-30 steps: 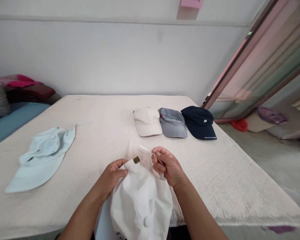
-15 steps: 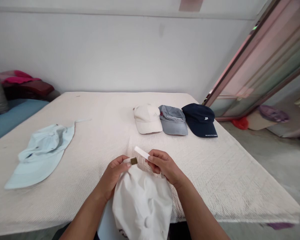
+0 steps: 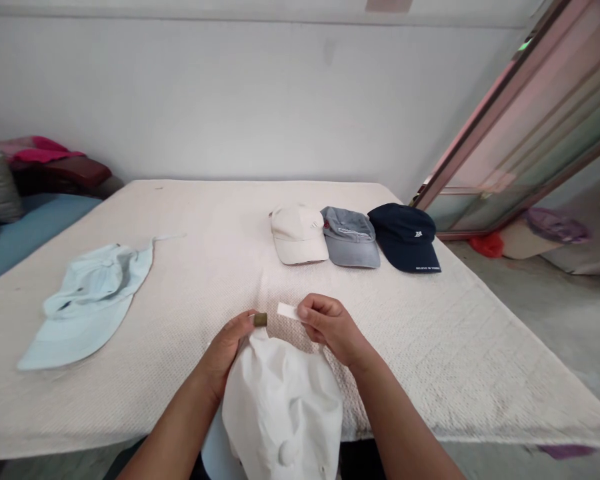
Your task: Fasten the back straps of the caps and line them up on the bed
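Note:
A white cap (image 3: 285, 403) hangs at the table's front edge, its back strap undone and its brim low on the left. Between thumb and fingers, my left hand (image 3: 227, 350) pinches the strap end that carries a brass-coloured buckle (image 3: 261, 320). Opposite it, my right hand (image 3: 333, 327) grips the loose white strap (image 3: 289, 311), whose free tip points left at the buckle. A small gap separates tip and buckle. On the left of the table lies a pale blue cap (image 3: 87, 303) with its strap stretched out behind it.
A cream cap (image 3: 299, 235), a grey cap (image 3: 351, 238) and a navy cap (image 3: 405, 238) stand in a row at the back right of the table (image 3: 220, 213). Behind is a white wall (image 3: 205, 100). A glass sliding door (image 3: 520, 133) is at the right.
My right hand has drawn back along the strap, so a shorter piece sticks out, now nearly level. The buckle has turned slightly in my left hand. The view has shifted a little.

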Tool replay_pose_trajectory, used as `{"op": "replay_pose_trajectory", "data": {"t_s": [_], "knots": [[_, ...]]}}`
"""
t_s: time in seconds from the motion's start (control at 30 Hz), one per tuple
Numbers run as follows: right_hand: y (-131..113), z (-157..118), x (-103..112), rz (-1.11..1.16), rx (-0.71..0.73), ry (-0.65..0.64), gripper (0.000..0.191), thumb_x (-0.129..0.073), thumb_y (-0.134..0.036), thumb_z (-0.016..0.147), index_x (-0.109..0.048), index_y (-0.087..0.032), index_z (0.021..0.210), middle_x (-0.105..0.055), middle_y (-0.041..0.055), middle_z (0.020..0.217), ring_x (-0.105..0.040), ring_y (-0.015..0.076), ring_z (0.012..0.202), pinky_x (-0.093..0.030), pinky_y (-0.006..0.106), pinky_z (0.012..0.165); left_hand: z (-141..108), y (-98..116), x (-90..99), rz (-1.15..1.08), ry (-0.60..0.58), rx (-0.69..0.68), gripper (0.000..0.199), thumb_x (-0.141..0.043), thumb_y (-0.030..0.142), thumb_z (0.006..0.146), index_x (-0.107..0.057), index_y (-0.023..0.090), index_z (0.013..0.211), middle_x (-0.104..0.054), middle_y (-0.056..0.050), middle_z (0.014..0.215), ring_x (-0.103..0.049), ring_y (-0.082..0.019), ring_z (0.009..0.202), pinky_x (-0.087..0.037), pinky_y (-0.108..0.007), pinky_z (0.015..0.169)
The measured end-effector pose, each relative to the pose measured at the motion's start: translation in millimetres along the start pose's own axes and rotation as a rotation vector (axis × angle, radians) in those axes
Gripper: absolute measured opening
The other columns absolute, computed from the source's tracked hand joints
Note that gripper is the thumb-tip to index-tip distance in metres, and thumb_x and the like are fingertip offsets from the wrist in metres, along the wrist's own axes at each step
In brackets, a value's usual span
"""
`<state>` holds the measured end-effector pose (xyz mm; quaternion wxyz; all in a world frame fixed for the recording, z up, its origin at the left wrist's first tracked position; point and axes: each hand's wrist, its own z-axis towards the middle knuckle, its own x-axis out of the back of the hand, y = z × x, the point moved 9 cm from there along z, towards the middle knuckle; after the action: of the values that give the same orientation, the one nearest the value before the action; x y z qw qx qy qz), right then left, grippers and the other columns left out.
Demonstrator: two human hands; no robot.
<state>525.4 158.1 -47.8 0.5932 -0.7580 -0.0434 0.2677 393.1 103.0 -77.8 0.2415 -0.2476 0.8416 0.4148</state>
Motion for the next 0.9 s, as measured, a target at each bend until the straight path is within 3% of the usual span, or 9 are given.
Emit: {"op": "replay_pose_trajectory", "data": {"t_s": [0.33, 0.6, 0.9], "knots": [[4.1, 2.6, -16.0, -0.174, -0.016, -0.048, 0.026, -0.067, -0.037, 0.076, -0.055, -0.017, 0.064, -0.037, -0.0079, 0.047, -0.027, 0.0049, 0.043, -0.02, 0.021, 0.042, 2.3, -1.1, 3.0, -0.016, -0.004, -0.018, 0.012, -0.071, 0.022, 0.071, -0.061, 0.016, 0.073, -0.064, -0.001, 0.064, -0.059, -0.013, 0.055, -0.046, -0.024, 0.056], [1.8, 1.0, -11.6, -0.205, -0.01, -0.001, 0.026, -0.065, -0.035, 0.077, -0.053, -0.017, 0.062, -0.037, -0.0074, 0.048, -0.029, 0.0057, 0.044, -0.022, 0.021, 0.043, 1.9, 0.8, 2.8, -0.033, -0.016, -0.021, 0.01, -0.07, 0.022, 0.072, -0.062, 0.016, 0.072, -0.064, -0.001, 0.064, -0.058, -0.012, 0.055, -0.045, -0.023, 0.057], [6.7, 2.2, -14.2, -0.207, -0.023, -0.038, 0.026, -0.065, -0.037, 0.077, -0.056, -0.017, 0.065, -0.038, -0.0071, 0.048, -0.028, 0.0055, 0.043, -0.022, 0.02, 0.042, 1.4, -1.1, 3.4, -0.074, 0.058, 0.001, 0.013, -0.072, 0.014, 0.068, -0.065, 0.016, 0.078, -0.068, -0.002, 0.069, -0.062, -0.013, 0.061, -0.048, -0.024, 0.064]]}}
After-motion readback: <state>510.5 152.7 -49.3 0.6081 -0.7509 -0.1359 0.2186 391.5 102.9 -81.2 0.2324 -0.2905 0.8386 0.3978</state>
